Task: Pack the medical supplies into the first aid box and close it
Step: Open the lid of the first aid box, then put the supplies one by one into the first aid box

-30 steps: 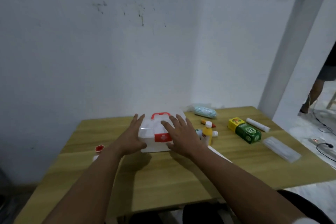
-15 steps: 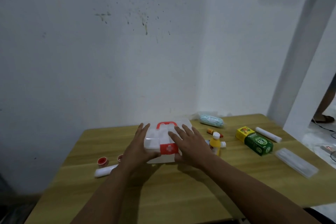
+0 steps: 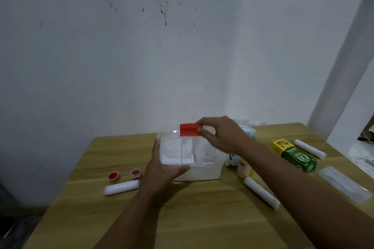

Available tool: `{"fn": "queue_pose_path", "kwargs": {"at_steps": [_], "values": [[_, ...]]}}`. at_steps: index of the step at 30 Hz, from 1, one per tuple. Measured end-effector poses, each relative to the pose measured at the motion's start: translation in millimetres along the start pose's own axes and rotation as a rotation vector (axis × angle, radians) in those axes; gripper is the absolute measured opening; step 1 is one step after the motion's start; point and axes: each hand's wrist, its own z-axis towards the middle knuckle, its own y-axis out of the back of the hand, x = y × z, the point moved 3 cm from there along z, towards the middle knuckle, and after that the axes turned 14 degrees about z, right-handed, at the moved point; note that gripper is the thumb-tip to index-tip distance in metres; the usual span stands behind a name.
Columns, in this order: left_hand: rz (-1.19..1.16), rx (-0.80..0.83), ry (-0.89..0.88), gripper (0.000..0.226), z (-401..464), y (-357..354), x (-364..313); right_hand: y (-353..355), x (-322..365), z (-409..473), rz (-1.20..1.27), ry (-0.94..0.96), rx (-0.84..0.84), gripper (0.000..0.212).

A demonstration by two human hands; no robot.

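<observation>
The white translucent first aid box (image 3: 202, 172) stands mid-table with its lid (image 3: 178, 150) tilted up at the front. My right hand (image 3: 220, 135) pinches the red latch (image 3: 189, 130) on the raised lid edge. My left hand (image 3: 162, 164) grips the box's left front corner. Around it lie two white rolls (image 3: 121, 187) (image 3: 262, 192), two small red-capped jars (image 3: 114, 176) (image 3: 136, 174), a yellow bottle (image 3: 243, 168), a green and yellow carton (image 3: 293, 154), another white roll (image 3: 309, 148), a clear flat packet (image 3: 344, 184) and a bluish wrapped bundle (image 3: 250, 130).
The wooden table (image 3: 202, 218) stands against a stained white wall. A white pillar rises at the right, with floor and cables beyond it. The table's left edge drops to a dark floor.
Both hands lay flat on the closed box before. Now my right hand has lifted the lid by its red latch, and my left hand has shifted to hold the box's left front corner.
</observation>
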Motion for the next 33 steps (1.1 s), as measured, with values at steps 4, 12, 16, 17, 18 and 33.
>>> {"fn": "queue_pose_path", "kwargs": {"at_steps": [4, 12, 16, 17, 18, 33], "values": [[0.006, -0.024, -0.009, 0.1, -3.2, -4.1, -5.5, 23.0, -9.6, 66.1, 0.107, -0.118, -0.158, 0.024], [0.003, -0.07, 0.024, 0.1, -2.4, -8.7, -5.0, -15.2, -69.3, 118.9, 0.093, -0.557, -0.252, 0.066], [0.016, -0.068, 0.018, 0.103, -1.8, -10.0, -2.1, -25.0, -85.4, 109.7, 0.209, -0.624, -0.234, 0.083], [0.021, -0.067, 0.013, 0.104, -2.0, -10.1, -2.0, -24.1, -88.6, 106.5, 0.261, -0.639, -0.232, 0.088], [0.023, -0.066, 0.008, 0.105, -2.1, -10.1, -2.0, -21.2, -90.3, 103.1, 0.304, -0.648, -0.228, 0.092], [0.095, -0.079, -0.036, 0.105, -20.5, -19.0, -7.7, 93.7, -156.5, -29.2, -0.197, -0.871, -0.119, 0.013]]}}
